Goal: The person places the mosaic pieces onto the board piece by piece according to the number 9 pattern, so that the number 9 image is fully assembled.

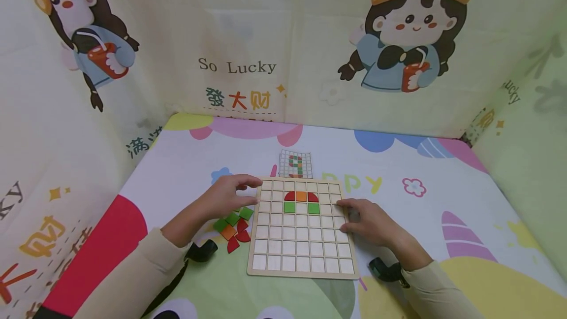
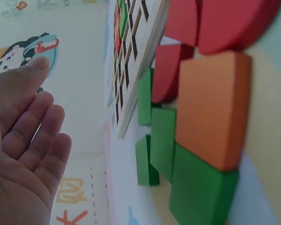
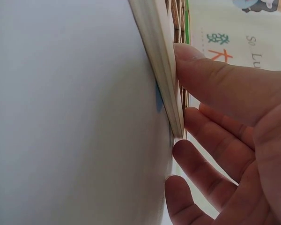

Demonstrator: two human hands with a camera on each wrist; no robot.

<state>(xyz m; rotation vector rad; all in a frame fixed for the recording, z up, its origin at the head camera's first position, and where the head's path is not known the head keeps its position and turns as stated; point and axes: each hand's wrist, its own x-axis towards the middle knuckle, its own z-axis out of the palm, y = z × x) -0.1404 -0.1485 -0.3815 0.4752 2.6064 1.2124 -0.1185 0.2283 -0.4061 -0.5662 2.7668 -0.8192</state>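
A wooden grid board [image 1: 303, 275] lies flat in front of me. In its upper rows are a red quarter-round tile [image 1: 290, 196], an orange square tile [image 1: 301, 196], another red quarter-round tile [image 1: 312, 197] and two green square tiles, the left one [image 1: 289, 207] and the right one [image 1: 313, 208]. My left hand [image 1: 229, 193] is beside the board's upper left edge, its fingers loosely bent and holding nothing. On the other side, my right hand [image 1: 369, 218] touches the board's right edge with thumb and fingertips, fingers relaxed, as the right wrist view also shows.
Left of the board lie loose tiles: several green squares [image 1: 232, 219], an orange square [image 1: 228, 232] and red quarter-rounds [image 1: 233, 245]. Behind the board is a printed pattern card [image 1: 305, 156]. Patterned cloth walls [image 1: 310, 38] enclose the table's back and sides.
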